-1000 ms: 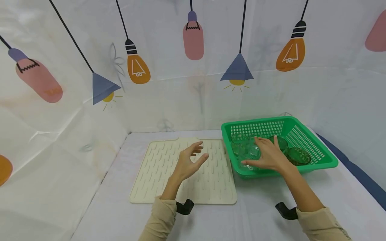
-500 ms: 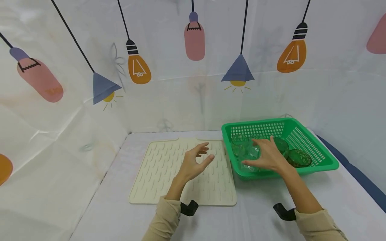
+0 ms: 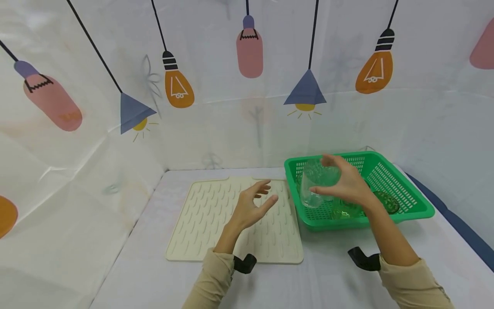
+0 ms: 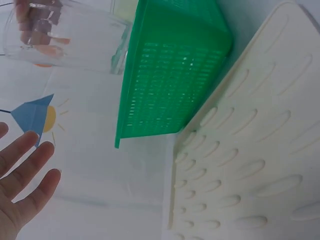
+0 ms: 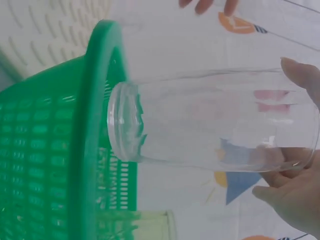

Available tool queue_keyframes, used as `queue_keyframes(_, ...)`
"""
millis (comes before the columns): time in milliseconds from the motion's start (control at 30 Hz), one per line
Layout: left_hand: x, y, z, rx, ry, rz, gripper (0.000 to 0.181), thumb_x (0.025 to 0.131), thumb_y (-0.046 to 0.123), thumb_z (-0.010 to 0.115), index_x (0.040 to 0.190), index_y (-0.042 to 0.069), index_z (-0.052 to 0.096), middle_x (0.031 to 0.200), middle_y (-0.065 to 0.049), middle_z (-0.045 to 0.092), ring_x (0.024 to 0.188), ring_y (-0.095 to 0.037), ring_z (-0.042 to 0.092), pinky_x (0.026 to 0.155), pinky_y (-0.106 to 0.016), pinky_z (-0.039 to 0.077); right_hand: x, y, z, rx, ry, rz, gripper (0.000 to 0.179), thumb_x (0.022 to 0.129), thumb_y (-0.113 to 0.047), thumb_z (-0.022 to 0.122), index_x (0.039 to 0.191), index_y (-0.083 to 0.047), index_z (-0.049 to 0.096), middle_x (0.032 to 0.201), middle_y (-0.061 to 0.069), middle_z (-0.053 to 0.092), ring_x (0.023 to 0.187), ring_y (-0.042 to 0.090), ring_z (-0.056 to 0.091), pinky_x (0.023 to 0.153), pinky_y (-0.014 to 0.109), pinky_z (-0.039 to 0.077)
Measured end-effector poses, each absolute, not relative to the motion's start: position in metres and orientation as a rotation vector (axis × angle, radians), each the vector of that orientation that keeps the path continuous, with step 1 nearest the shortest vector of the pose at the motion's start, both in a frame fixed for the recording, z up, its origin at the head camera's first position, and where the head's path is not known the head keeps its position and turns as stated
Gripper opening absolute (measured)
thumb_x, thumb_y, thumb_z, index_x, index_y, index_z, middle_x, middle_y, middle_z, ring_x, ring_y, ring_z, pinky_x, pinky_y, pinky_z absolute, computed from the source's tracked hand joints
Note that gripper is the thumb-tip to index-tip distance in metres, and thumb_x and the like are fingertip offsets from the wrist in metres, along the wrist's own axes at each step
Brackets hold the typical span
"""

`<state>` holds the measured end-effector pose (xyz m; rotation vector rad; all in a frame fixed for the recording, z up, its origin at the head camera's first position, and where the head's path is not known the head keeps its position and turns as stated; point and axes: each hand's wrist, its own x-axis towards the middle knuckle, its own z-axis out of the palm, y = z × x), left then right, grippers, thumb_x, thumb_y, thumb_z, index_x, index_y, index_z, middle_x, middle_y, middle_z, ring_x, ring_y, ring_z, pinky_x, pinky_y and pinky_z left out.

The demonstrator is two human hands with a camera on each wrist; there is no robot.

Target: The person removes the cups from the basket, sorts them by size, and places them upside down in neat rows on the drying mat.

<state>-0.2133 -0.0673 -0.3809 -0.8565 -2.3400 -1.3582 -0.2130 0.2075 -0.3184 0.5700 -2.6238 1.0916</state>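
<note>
A clear drinking glass is held up over the green basket by my right hand. In the right wrist view the thumb and fingers grip the glass near one end, its thick base pointing at the basket's rim. My left hand hovers above the cream ridged mat, fingers spread and holding nothing. Inside the basket lie a yellow-green glass and a dark green patterned glass piece. Other glassware there is partly hidden behind the held glass and right hand.
The mat lies left of the basket on a white-covered table. Behind rises a white curtain printed with lamps and bulbs. A black wrist mount sits on the left wrist, another on the right.
My right hand has gripped the clear glass and raised it from among the others in the basket. The left hand has shifted slightly right over the mat.
</note>
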Motion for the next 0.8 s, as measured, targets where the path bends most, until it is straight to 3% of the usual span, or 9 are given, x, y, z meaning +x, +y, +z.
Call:
queue_keyframes(267,-0.216,-0.064,-0.374,-0.870,-2.329,-1.387,0.048,0.089,0.031,0.062,0.129,0.005,0.054,0.113,-0.012,0.066,0.101,-0.025,0.064,0.082,-0.032,0.053,-0.214,0.197,-0.308,0.619,-2.524,1.336,0.093,0.072,-0.015,0.082,0.147,-0.004,0.029,0.134,0.021,0.048,0.132,0.039,0.036,0.095,0.063,0.036)
queue_keyframes(433,-0.216,-0.062,-0.370,-0.878,-2.310,-1.425,0.053,0.090,0.040,0.059,0.130,0.006,0.054,0.112,-0.013,0.066,0.099,-0.025,0.065,0.082,-0.032,0.053,-0.216,0.191,-0.306,0.696,-2.483,1.413,0.090,0.072,-0.008,0.081,0.145,-0.003,0.030,0.133,0.020,0.049,0.133,0.038,0.036,0.097,0.057,0.039)
queue_keyframes(600,-0.216,-0.060,-0.365,-0.894,-2.278,-1.518,0.046,0.090,0.024,0.062,0.131,0.005,0.052,0.113,-0.016,0.065,0.100,-0.030,0.064,0.082,-0.042,0.053,-0.217,0.181,-0.306,0.785,-2.486,1.429,0.088,0.072,-0.006,0.080,0.145,-0.002,0.031,0.135,0.020,0.048,0.130,0.034,0.041,0.093,0.052,0.045)
queue_keyframes(800,-0.215,-0.059,-0.359,-0.923,-2.237,-1.631,0.048,0.089,0.010,0.062,0.135,0.002,0.048,0.118,-0.021,0.062,0.103,-0.037,0.062,0.084,-0.050,0.051,-0.219,0.170,-0.310,0.857,-2.499,1.450,0.087,0.072,-0.009,0.081,0.143,0.001,0.033,0.136,0.022,0.047,0.128,0.036,0.044,0.096,0.059,0.040)
